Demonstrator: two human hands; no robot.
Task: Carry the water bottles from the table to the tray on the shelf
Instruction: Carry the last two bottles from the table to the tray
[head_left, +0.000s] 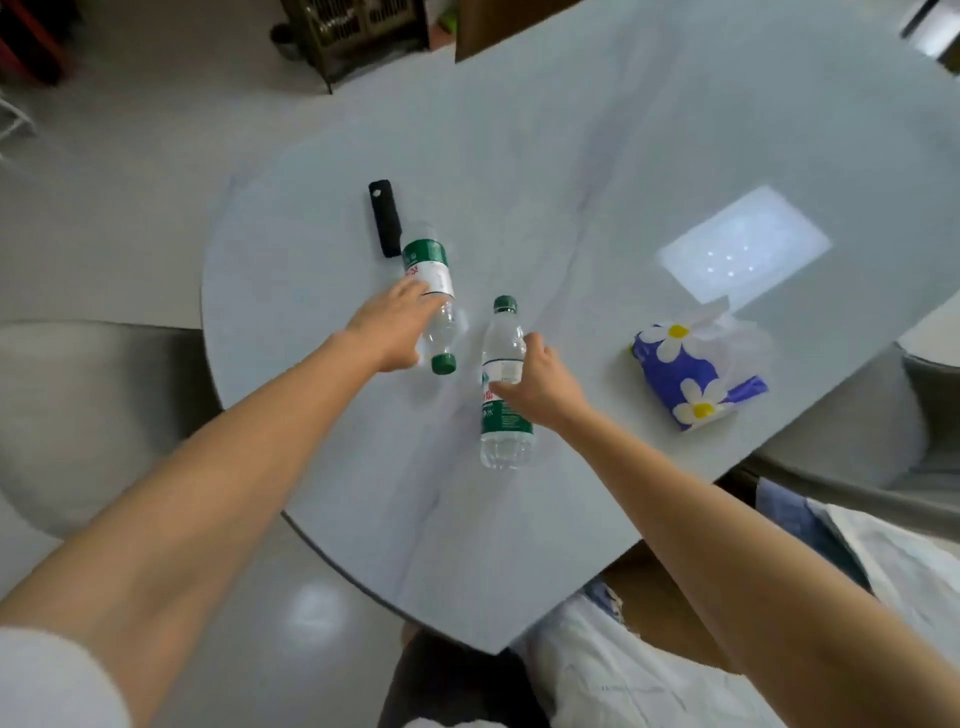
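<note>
Left hand (392, 327): grasps left water bottle (434, 291), lying on table (597, 171).
Right hand (540, 382): grasps right water bottle (503, 384).

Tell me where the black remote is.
The black remote lies on the table, at its left side, just beyond the bottle under the left hand.

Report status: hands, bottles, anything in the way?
Left hand on left bottle, right hand gripping right bottle. Both bottles lying on table. Black remote beside left bottle.
</note>
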